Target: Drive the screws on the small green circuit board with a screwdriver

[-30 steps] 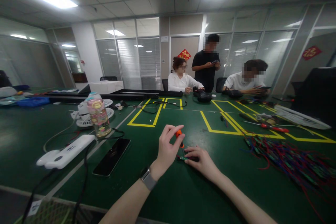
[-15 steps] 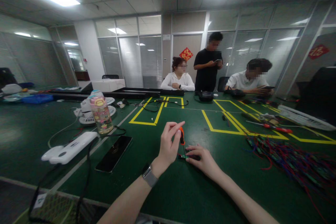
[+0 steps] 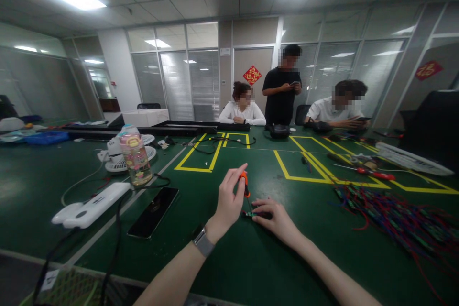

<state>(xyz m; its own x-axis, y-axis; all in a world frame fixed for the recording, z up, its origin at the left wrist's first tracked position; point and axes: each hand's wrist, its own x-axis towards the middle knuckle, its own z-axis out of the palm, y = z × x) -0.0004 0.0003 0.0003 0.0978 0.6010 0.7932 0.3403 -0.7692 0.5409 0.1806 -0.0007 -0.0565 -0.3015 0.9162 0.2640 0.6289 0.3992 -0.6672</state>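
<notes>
Near the middle of the frame, our left hand (image 3: pixel 229 196) held an orange-and-black screwdriver (image 3: pixel 245 184), its handle gripped between thumb and fingers and its thin shaft slanting down. Our right hand (image 3: pixel 273 215), just to the right of it, had its thumb and fingertips drawn in narrowly on the right end of a small green circuit board (image 3: pixel 247 214), which sat at the center of the frame, a little below the middle. The screwdriver's shaft ended at that board, though we could not tell exactly where the tip met it. We wore a watch (image 3: pixel 203 241) on the left wrist. Around us spread the green desk (image 3: pixel 201 201). A dark-screened phone (image 3: pixel 153 213) lay left of our hands, with a white device (image 3: pixel 93 204) farther left and a clear bottle (image 3: pixel 136 160) standing behind them. At the right of the frame we had a tangled pile of red and blue wires with green boards (image 3: pixel 398 220), and just above it a red-handled screwdriver (image 3: pixel 376 174). Yellow tape (image 3: pixel 193 169) marked out boxes across the desk's middle. Beyond its far edge, right of center, two people in white sat, and between them a person in black (image 3: pixel 283 88) stood holding a phone.
</notes>
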